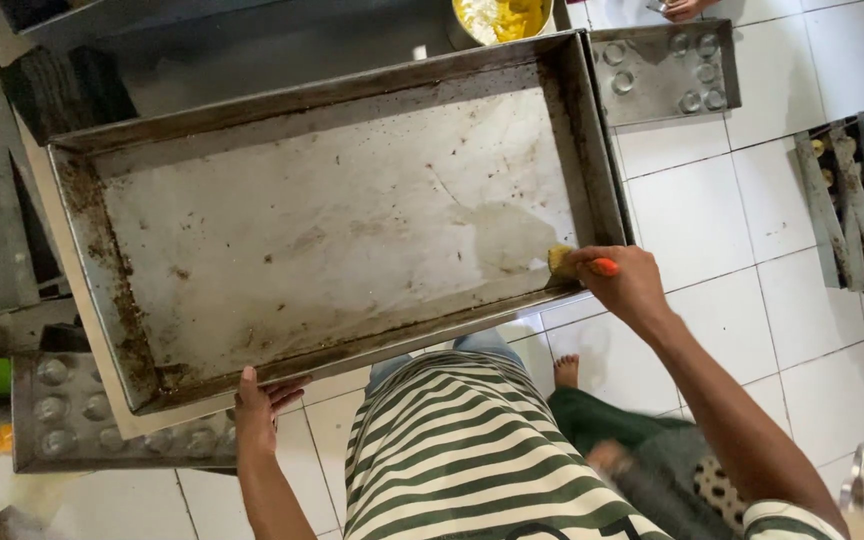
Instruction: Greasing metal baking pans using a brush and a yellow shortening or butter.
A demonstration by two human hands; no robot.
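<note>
My left hand [257,405] grips the near rim of the large baking tray [342,215], fingers curled under. My right hand [627,283] pinches an orange-handled brush [577,264] at the tray's right corner. Recommendation: overlapping strokes, corners included.

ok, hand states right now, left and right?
Left hand: gripping the near rim of the big metal tray.
Right hand: closed on an orange-handled brush at the tray's corner.

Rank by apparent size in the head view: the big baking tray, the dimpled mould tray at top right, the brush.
1. Big baking tray, by far.
2. Dimpled mould tray.
3. Brush in the right hand, mostly hidden, so its full size is unclear.
</note>
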